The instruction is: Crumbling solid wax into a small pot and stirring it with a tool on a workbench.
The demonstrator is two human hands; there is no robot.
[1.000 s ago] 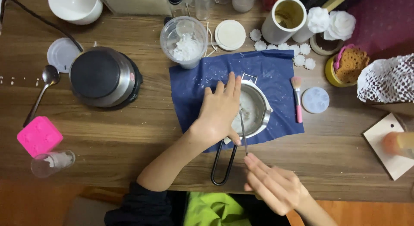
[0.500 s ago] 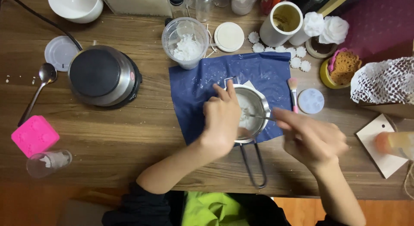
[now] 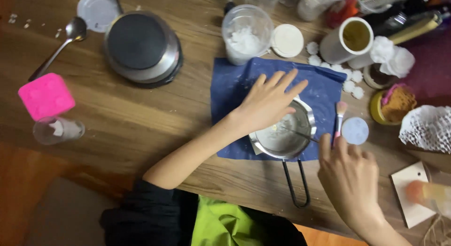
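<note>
A small steel pan (image 3: 277, 141) with a wire loop handle (image 3: 296, 185) sits on a blue cloth (image 3: 230, 86). My left hand (image 3: 265, 102) lies flat over the pan's far rim, fingers spread. My right hand (image 3: 350, 180) is at the pan's right side, near the table's front edge. Its fingertips pinch a thin metal stick (image 3: 298, 133) whose tip reaches into the pan, where there is a pale residue. A pink-tipped brush (image 3: 339, 117) and a pale round disc (image 3: 355, 130) lie just beyond my right hand.
A clear cup of white flakes (image 3: 245, 34) and a white lid (image 3: 287, 40) stand behind the cloth. A round steel hot plate (image 3: 141, 46), a spoon (image 3: 58, 46), a pink mould (image 3: 46, 95) and a small glass (image 3: 58, 131) are at the left. A paper cup (image 3: 350, 39) stands at the back right.
My right hand came up from the table's front edge to the pan's right side with the stick. The pan's handle swung a little rightwards. My left hand stayed on the pan.
</note>
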